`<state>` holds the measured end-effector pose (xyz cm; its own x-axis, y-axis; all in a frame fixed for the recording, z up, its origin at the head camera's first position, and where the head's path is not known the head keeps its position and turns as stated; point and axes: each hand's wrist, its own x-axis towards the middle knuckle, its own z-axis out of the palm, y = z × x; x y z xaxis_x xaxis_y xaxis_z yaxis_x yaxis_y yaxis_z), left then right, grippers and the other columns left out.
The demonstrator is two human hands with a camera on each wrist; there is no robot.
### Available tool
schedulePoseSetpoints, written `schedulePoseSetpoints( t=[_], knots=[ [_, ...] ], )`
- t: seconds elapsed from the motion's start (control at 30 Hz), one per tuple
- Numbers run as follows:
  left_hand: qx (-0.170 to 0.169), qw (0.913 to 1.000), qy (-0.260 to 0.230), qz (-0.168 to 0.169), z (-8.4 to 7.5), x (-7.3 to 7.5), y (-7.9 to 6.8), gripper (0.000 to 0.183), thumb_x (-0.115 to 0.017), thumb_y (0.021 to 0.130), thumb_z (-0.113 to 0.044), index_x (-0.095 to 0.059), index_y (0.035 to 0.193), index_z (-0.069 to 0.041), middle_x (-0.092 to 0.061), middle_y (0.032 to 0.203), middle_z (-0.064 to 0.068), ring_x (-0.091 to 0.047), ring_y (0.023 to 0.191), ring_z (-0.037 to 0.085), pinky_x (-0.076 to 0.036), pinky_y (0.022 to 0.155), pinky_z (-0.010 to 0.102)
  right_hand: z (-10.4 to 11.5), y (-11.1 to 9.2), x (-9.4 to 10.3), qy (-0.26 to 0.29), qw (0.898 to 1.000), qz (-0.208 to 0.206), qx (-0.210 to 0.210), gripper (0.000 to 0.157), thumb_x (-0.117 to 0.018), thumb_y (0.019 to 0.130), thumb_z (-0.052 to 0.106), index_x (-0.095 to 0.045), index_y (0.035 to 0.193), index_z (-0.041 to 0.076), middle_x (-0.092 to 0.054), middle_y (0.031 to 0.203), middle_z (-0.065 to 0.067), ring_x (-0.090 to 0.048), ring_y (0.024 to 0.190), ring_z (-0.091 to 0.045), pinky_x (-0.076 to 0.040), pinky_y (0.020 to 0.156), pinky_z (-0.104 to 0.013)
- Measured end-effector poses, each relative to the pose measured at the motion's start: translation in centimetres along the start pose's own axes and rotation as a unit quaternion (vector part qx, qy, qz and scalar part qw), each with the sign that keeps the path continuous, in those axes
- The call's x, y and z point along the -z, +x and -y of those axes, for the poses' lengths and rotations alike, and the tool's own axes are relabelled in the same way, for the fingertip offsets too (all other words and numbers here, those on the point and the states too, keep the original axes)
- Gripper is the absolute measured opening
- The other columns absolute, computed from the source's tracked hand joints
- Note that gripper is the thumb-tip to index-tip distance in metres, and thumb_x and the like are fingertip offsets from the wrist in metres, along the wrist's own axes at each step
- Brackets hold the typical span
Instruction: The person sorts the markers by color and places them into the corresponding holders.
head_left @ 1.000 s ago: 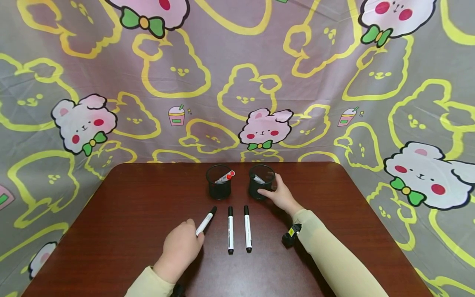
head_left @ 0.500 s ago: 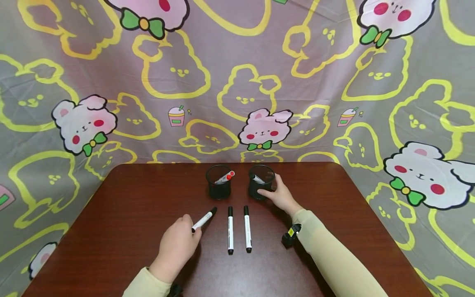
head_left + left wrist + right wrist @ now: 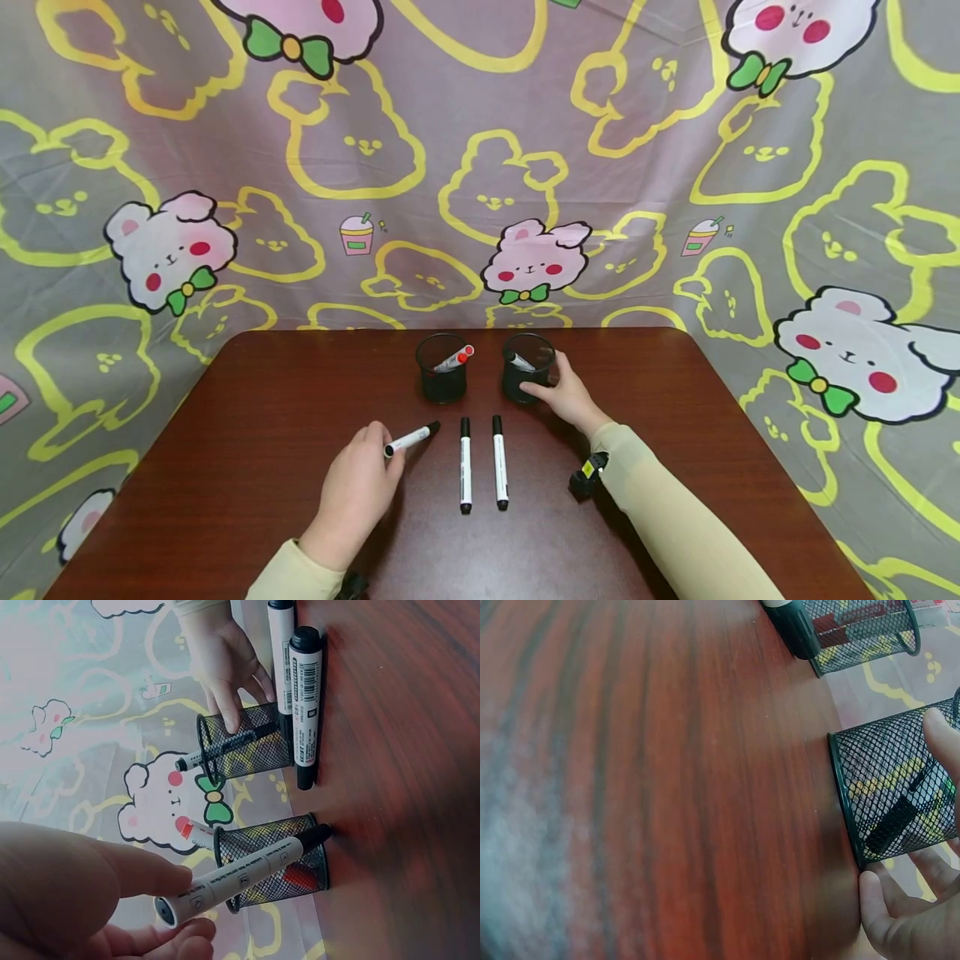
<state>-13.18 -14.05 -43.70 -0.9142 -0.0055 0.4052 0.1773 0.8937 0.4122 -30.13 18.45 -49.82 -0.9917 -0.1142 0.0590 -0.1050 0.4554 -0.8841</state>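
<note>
My left hand [image 3: 356, 479] pinches a white whiteboard marker [image 3: 411, 440] near its rear end, between thumb and fingers. Its black cap points up and right, toward the left mesh pen holder [image 3: 444, 390]. In the left wrist view the marker [image 3: 240, 877] overlaps that holder. My right hand [image 3: 568, 398] grips the right black mesh pen holder [image 3: 516, 387] from its right side, thumb in front. A black-capped marker [image 3: 522, 362] leans inside this holder. Red-capped markers [image 3: 454, 359] lean in the left one.
Two more white markers with black caps, one on the left [image 3: 466, 467] and one on the right [image 3: 500, 463], lie side by side before the holders on the brown table [image 3: 247, 433]. A patterned cloth [image 3: 420, 200] hangs behind the table's far edge.
The left hand has drawn back slightly to the left, and the marker in it has swung to a flatter angle, its rear end now showing. The right hand stays on its holder.
</note>
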Motion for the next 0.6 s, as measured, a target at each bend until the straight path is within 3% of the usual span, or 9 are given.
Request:
schedulePoseSetpoints(
  t=[0.33,0.6],
  knots=[
    [-0.013,0.9993,-0.026,-0.022,-0.2,0.2,0.6,0.02,-0.079,0.087,-0.006,-0.06,0.093,-0.001,-0.059,0.078,0.007,-0.062,0.065,0.024,-0.052,0.06,0.043,0.2,-0.2,0.1,0.001,1.0,-0.001,-0.001,0.085,-0.083,0.088,0.036,-0.033,0.155,0.019,-0.049,0.152,-0.015,-0.047,0.143,-0.042,-0.042,0.113,-0.059],
    [-0.034,0.9978,-0.03,-0.049,-0.9,1.4,1.5,0.021,-0.08,0.087,-0.005,-0.061,0.095,0.0,-0.058,0.078,0.009,-0.06,0.067,0.025,-0.053,0.062,0.043,0.2,-0.3,0.1,0.006,1.0,0.001,-0.005,0.086,-0.083,0.088,0.037,-0.032,0.155,0.019,-0.048,0.152,-0.014,-0.046,0.143,-0.043,-0.042,0.112,-0.06]
  ],
)
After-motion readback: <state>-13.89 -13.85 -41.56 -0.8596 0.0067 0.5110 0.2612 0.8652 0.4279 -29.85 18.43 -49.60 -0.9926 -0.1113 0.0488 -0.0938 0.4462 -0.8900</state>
